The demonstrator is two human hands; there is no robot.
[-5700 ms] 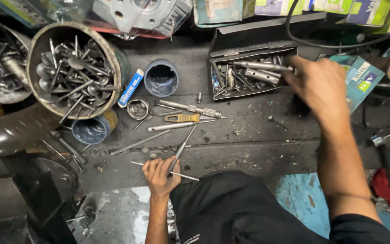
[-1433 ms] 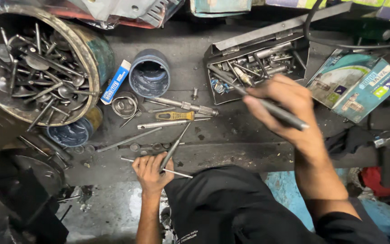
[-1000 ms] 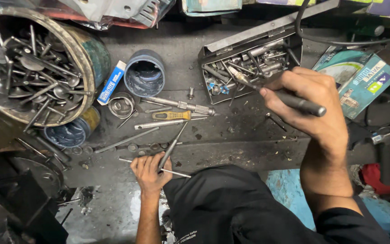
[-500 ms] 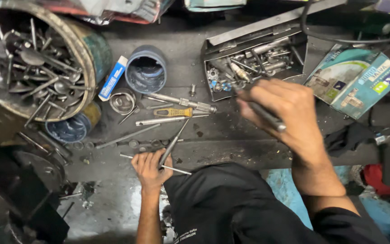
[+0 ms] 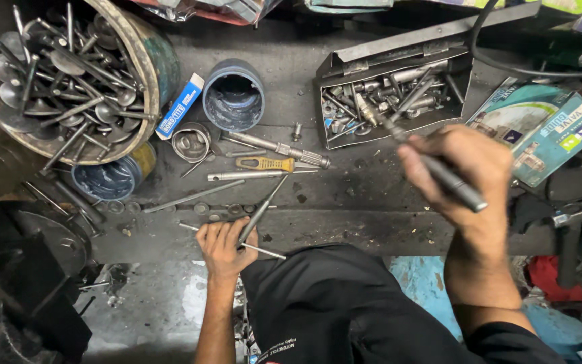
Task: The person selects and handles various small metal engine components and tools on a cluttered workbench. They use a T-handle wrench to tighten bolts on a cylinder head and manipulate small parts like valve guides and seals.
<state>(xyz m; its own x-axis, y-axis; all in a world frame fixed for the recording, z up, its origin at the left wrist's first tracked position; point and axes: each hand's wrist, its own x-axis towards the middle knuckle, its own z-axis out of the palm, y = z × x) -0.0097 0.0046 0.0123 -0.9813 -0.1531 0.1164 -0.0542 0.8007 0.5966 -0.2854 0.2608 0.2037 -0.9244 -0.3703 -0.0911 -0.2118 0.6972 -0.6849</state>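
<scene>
The right hand (image 5: 463, 178) is raised above the dark, grimy surface (image 5: 372, 192) with its fingers wrapped around a dark rod-shaped tool (image 5: 439, 172); the tool runs diagonally through the fist, its thin end pointing up and left toward the open metal tool box (image 5: 399, 91) and its thicker end projecting past the knuckles to the lower right. The hand and tool are blurred, so the tool's exact type cannot be determined. The left hand (image 5: 222, 244) lies at the near edge of the surface, fingers curled over a thin metal rod (image 5: 234, 240) lying flat, and in contact with a slender screwdriver-like tool (image 5: 261, 212) that slants up and to the right. Above the left hand, a yellow-handled screwdriver (image 5: 267, 164), a long steel rod (image 5: 257, 175) and a ratchet-type extension (image 5: 274, 146) lie close together, roughly parallel. A small round metal cup (image 5: 191, 141) sits to their left, just below a blue-and-white tube (image 5: 178, 106). A blue cylindrical container (image 5: 234, 94) stands beside the tube. A large round tin (image 5: 55, 74) filled with engine valves occupies the upper left, with a smaller blue tin (image 5: 112, 178) below it. A teal printed box (image 5: 540, 128) lies to the right of the tool box.
</scene>
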